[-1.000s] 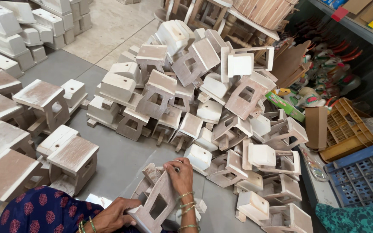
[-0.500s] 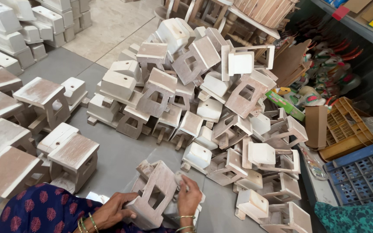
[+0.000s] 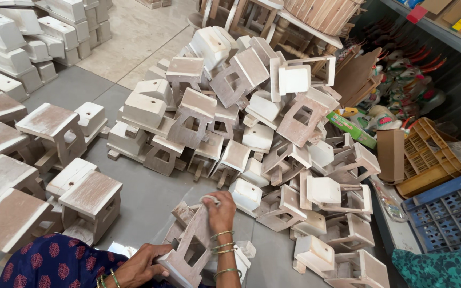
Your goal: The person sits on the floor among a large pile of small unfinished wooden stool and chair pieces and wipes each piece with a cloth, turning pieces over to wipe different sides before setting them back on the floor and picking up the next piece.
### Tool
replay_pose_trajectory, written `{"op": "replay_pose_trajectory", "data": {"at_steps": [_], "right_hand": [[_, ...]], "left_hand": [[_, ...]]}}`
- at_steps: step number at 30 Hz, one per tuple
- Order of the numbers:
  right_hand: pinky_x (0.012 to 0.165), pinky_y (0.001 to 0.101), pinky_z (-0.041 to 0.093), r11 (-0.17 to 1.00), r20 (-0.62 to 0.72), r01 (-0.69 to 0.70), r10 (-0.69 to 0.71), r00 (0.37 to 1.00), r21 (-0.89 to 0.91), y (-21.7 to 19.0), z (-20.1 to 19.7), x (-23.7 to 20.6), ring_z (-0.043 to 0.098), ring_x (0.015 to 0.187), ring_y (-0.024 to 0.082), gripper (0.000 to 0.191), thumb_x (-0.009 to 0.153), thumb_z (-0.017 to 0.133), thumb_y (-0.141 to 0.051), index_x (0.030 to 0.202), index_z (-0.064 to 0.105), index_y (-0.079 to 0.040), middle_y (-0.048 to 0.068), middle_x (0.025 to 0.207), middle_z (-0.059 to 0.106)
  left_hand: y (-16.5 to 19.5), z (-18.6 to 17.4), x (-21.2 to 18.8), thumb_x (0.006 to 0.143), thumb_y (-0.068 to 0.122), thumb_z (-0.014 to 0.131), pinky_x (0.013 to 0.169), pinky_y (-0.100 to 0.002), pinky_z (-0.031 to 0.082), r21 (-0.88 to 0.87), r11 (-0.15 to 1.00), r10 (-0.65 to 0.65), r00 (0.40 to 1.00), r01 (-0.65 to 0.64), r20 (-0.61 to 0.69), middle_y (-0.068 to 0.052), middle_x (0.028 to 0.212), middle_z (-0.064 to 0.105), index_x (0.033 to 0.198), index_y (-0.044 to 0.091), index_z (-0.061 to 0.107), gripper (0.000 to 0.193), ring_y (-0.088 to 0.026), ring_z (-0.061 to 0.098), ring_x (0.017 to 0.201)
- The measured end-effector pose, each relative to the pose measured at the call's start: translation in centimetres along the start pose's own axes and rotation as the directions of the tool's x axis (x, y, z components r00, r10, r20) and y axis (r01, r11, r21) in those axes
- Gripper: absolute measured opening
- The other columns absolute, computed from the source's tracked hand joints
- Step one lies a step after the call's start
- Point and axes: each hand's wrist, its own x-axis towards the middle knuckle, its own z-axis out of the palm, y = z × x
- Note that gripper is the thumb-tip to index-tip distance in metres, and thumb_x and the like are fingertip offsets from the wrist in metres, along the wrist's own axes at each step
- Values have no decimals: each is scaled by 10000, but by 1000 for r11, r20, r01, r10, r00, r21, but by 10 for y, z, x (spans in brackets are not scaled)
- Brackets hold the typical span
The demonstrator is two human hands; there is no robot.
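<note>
A small whitewashed wooden stool (image 3: pixel 190 248) is tilted on its side at the bottom centre. My left hand (image 3: pixel 141 265) grips its lower end. My right hand (image 3: pixel 221 209), with bangles on the wrist, presses a small pale pad or cloth against the stool's upper end. My dark blue patterned sleeve (image 3: pixel 54 264) fills the lower left corner. More stool parts lie under and beside the held stool.
A big heap of similar white stools (image 3: pixel 252 117) rises ahead. Finished stools (image 3: pixel 89 194) stand in rows at left on the grey floor. An orange crate (image 3: pixel 425 157) and a blue crate (image 3: pixel 449 210) sit at right. Painted wooden toys (image 3: pixel 401 80) line the far right.
My right hand slid from the stool's lower side up to its top end. The stool turned more upright between my hands. My left hand kept its hold at the bottom.
</note>
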Motion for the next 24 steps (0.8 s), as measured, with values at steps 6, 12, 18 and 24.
{"op": "replay_pose_trajectory", "data": {"at_steps": [6, 12, 18, 24], "right_hand": [[781, 305, 541, 917, -174, -253, 316, 933, 309, 36, -4, 0, 656, 828, 157, 244, 864, 782, -201, 1006, 759, -4, 89, 902, 757], [916, 372, 512, 943, -22, -61, 72, 997, 328, 2, -2, -37, 675, 992, 234, 158, 907, 720, -114, 1037, 795, -62, 94, 1031, 763], [1021, 411, 474, 959, 11, -56, 62, 998, -278, 12, -33, -79, 615, 1127, 321, 329, 817, 689, -31, 1123, 785, -106, 122, 1149, 705], [1066, 443, 433, 954, -74, -19, -3, 997, -299, 22, -30, -78, 602, 1169, 354, 328, 854, 633, 14, 1147, 754, -67, 164, 1187, 698]], "left_hand": [[2, -2, 0, 710, 14, 741, 811, -344, 530, -34, 999, -15, 1000, 16, 28, -173, 876, 761, 1042, -48, 685, 342, -204, 683, 829], [-3, -1, 1, 709, 30, 758, 862, -312, 540, -86, 996, 8, 1000, -6, 15, -120, 935, 790, 1097, -30, 709, 396, -154, 688, 902], [-25, -1, 6, 725, -9, 746, 947, -305, 505, -260, 966, 12, 1000, -11, 4, -63, 1027, 756, 1108, -48, 705, 387, -125, 645, 1003], [-50, -1, 14, 740, -36, 748, 974, -297, 500, -235, 972, 21, 1000, -15, 23, -49, 1059, 734, 1101, -65, 714, 363, -123, 642, 1037]]}}
